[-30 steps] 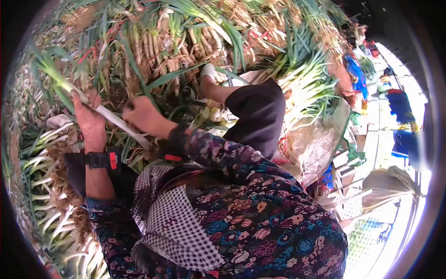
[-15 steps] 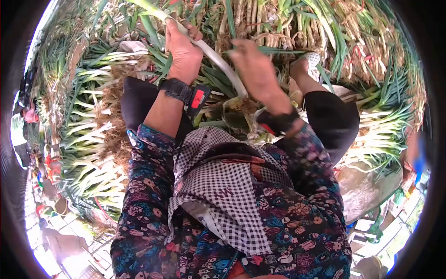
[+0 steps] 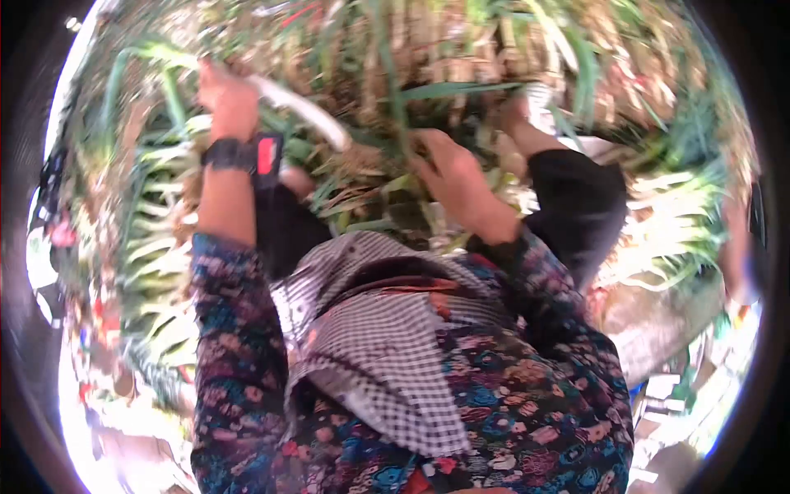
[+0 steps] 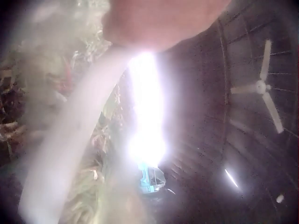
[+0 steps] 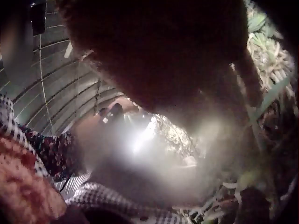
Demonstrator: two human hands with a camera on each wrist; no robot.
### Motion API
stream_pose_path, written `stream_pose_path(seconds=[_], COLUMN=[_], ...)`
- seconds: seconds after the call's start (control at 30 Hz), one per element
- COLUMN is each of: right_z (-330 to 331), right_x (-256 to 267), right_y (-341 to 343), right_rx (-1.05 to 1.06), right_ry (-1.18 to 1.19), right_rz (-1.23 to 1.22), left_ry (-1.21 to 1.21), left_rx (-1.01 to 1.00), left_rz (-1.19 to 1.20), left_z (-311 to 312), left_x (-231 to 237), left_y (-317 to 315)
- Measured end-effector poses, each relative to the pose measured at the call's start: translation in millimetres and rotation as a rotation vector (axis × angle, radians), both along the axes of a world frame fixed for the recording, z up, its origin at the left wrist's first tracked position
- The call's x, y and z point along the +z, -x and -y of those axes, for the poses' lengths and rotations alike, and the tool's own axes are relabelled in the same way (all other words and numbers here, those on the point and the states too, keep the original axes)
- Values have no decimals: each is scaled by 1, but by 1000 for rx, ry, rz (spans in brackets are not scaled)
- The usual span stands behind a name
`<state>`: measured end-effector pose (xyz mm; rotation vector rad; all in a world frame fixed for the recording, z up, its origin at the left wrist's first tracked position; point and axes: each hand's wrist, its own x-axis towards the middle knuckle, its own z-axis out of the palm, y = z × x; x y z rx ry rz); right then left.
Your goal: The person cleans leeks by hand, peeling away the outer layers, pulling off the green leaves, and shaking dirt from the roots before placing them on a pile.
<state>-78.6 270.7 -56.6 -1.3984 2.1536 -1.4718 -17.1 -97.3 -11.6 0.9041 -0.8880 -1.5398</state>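
In the head view, my left hand point(image 3: 229, 103) grips a long green onion point(image 3: 306, 109). Its white shaft points right and down, and its green leaves point(image 3: 156, 53) spread past the hand to the left. The bare shaft runs large and pale across the left wrist view, below the blurred left hand point(image 4: 159, 21). My right hand point(image 3: 461, 177) is apart from that onion, low over the loose leaves, its fingers loosely bent. A long green leaf point(image 3: 387, 53) overlaps its fingertips. Its inner side is dark in the right wrist view.
Bundled onions point(image 3: 461, 49) with brown roots lie across the far side. More onions line the left point(image 3: 160, 247) and right point(image 3: 675, 206), beside my dark-trousered knees point(image 3: 580, 206). Trimmed leaves point(image 3: 362, 193) litter the ground between my legs. A checked cloth point(image 3: 387, 329) covers my front.
The head view has swung. My left hand has carried the green onion left, away from the right hand. The right hand has come off the shaft's side and dropped lower over the leaves.
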Motion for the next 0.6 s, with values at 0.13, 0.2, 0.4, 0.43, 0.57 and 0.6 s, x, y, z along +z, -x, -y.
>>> stream_pose_path(seconds=[0.13,0.2,0.4,0.43,0.57,0.6], right_z=[19,4,-102,-125,-255,-295], right_x=[11,-5,61,83,42,25], right_y=[-6,-25,25,41,142,162], right_rx=[111,64,-479,-643,-1058,-1147], right_ry=[-269,14,385,442,703,621], right_rz=[232,290,525,535,455,508], left_ry=[62,180,903,869,692,543], left_rx=[-313,-543,-1356,-1571,-1832,-1829], left_rz=[46,64,29,62,64,92], left_z=[-91,-165,-316,-318,-288,-272], left_x=[27,62,84,88,67,60], left_y=[44,69,85,80,61,55])
